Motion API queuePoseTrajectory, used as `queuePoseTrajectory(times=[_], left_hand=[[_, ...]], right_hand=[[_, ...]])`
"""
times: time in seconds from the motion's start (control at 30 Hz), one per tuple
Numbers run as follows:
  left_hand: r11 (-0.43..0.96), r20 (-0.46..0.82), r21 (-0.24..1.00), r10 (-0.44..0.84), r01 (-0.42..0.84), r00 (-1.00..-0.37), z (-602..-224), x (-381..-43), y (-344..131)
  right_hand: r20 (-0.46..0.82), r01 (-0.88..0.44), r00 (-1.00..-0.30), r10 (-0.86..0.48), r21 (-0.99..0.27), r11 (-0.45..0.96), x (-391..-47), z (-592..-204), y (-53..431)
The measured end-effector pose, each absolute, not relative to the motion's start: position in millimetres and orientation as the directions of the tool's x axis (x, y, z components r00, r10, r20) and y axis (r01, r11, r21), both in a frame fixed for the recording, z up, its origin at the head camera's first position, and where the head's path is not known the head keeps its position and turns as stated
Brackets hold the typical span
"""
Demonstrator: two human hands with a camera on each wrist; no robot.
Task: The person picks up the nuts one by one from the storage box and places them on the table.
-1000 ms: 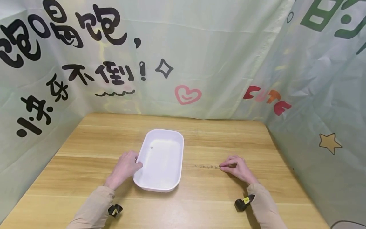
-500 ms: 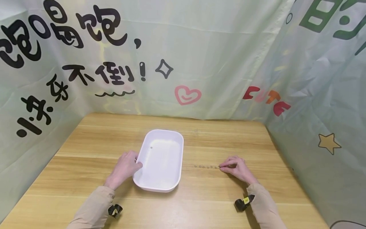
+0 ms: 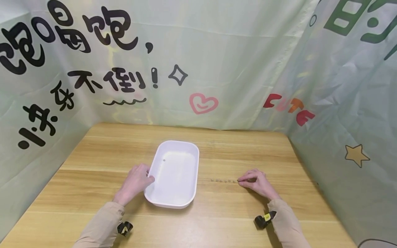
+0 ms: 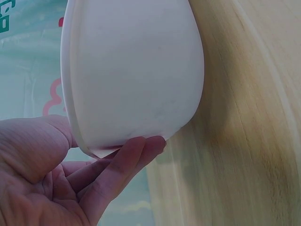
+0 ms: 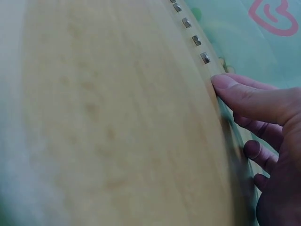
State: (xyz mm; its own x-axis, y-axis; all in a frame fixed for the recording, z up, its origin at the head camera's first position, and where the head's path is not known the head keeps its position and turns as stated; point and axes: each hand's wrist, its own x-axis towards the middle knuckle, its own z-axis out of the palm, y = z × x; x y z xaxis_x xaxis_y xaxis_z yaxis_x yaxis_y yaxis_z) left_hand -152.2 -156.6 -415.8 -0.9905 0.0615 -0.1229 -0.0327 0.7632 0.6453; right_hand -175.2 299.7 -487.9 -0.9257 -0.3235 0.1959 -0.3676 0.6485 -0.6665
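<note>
A white plastic tray (image 3: 175, 172) stands left of the table's middle. My left hand (image 3: 136, 181) grips its left side, thumb over the rim and fingers against the outer wall; the left wrist view shows those fingers (image 4: 120, 165) pressed under the tray's outside. A small nut (image 3: 164, 160) lies inside it. To the tray's right, several small metal hex nuts (image 5: 205, 58) form a row on the table. At the row's right end my right hand (image 3: 255, 182) pinches with thumb and forefinger at the tabletop, seemingly on a nut that the fingertips mostly hide.
The wooden table (image 3: 198, 227) is enclosed by a pale printed cloth (image 3: 232, 69) at the back and both sides. A black camera (image 3: 262, 221) is worn at the right wrist, and another black camera (image 3: 125, 228) at the left.
</note>
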Motion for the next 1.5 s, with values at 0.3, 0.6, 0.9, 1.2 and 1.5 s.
queuePoseTrajectory(times=[0.3,0.6,0.9,1.2,1.5], left_hand=[[0.76,-0.108,0.649,0.061,-0.024,-0.992,-416,-153,-159],[0.756,-0.118,0.654,0.058,-0.034,-0.991,-416,-152,-162],[0.769,-0.079,0.639,0.068,0.001,-0.995,-420,-152,-162],[0.769,-0.092,0.639,0.064,-0.01,-0.994,-418,-152,-161],[0.762,-0.129,0.646,0.056,-0.041,-0.99,-417,-153,-158]], right_hand=[[0.105,-0.301,-0.937,-0.332,-0.723,0.621,-185,-468,291],[0.188,-0.446,-0.878,-0.441,-0.657,0.608,-208,-420,215],[0.124,-0.588,-0.733,-0.669,-0.612,0.53,-236,-375,126],[-0.039,-0.572,-0.688,-0.725,-0.585,0.575,-258,-363,68],[-0.096,-0.54,-0.705,-0.703,-0.57,0.62,-281,-400,29]])
